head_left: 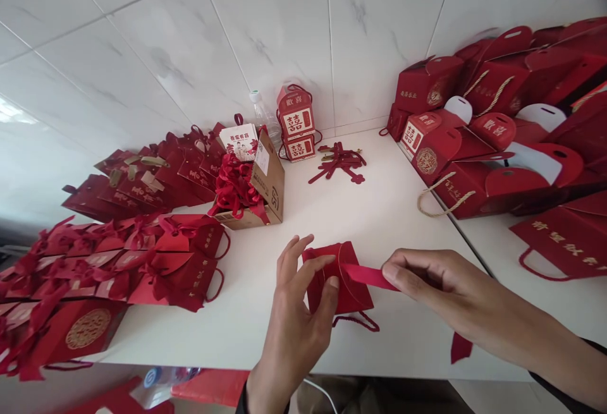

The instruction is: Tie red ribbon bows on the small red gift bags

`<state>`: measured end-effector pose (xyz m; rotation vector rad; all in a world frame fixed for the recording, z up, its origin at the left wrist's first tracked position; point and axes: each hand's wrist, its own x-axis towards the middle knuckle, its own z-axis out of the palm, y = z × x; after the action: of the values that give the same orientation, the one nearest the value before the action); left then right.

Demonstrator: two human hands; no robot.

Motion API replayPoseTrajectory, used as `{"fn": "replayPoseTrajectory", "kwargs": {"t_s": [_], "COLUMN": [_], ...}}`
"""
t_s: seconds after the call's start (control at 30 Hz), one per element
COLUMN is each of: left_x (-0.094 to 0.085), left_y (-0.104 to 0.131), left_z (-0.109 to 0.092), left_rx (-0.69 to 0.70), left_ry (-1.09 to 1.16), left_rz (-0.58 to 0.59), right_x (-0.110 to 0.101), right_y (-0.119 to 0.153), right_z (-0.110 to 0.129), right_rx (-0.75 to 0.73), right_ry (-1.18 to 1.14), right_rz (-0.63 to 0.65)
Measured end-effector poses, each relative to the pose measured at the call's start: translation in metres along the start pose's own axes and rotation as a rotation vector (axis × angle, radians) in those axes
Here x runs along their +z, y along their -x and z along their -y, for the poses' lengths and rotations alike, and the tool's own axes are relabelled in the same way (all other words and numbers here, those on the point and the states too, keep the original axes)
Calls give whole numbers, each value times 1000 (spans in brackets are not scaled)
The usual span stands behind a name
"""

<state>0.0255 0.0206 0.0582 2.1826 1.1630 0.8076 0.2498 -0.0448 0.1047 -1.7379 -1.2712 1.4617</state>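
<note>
Nearest the head camera, the left hand (303, 313) stands open over a small red box (353, 297), its fingers spread and the tips of thumb and forefinger at the box's top, apart from each other; whether they press on it is hard to tell. The right hand (436, 278) is closed, pinching a red ribbon (372, 276) between thumb and fingers. One stretch of the ribbon runs back to the top of the box, and a loose tail hangs below the palm.

The box sits on the white counter (256, 332) between the two hands, a cord handle (360, 322) lying out on its near side. It looks like thin folded card: likely light, fairly stiff along its edges, but easy to dent if squeezed at the middle of a panel. Opposite side walls, near the folds, should be the safest hold; the cord would probably let it swing. The ribbon looks soft, limp and perhaps slippery, so a firm fingertip pinch close to the box should control it better than a hold near the tail.
</note>
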Motion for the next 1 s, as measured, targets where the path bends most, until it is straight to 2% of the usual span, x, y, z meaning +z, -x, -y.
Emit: {"fn": "replayPoseTrajectory", "kwargs": {"t_s": [0.2, 0.43, 0.6, 1.0], "left_x": [1, 1, 1, 4], "left_y": [-1, -1, -2, -7], "left_z": [0, 0, 0, -4], "left_rx": [0, -9, -9, -2], "left_ry": [23, 46, 55, 75], "left_rz": [-2, 12, 18, 14], "right_x": [-3, -5, -5, -2], "right_y": [-9, -13, -17, -28], "right_z": [-8, -8, -12, -3], "right_rx": [-4, 10, -57, -28], "right_ry": [-48, -87, -125, -93], "right_rz": [16, -24, -2, 10]}}
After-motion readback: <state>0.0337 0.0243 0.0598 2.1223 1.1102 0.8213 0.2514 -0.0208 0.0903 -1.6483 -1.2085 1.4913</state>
